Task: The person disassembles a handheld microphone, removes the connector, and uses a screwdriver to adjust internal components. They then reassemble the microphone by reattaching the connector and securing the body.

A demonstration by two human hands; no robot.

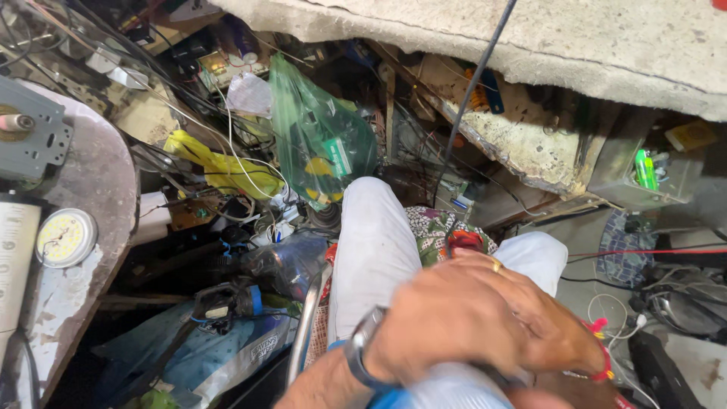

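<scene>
Left hand (462,322) with wristwatch (362,344) and ring laid flat across the right wrist, fingers loosely spread, holding nothing, right hand (564,394) mostly hidden (grip cannot be told), both above white-trousered knees (379,242), green plastic bag (318,140) well beyond.

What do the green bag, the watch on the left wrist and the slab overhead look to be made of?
The green bag looks like thin plastic film: translucent, glossy, crinkled, with its contents showing through. The watch on the left hand appears to be metal, grey with a dull sheen, though motion blur leaves that open. The slab seems to be rough concrete or plaster: pale, matte, grainy, with a broken edge.
</scene>
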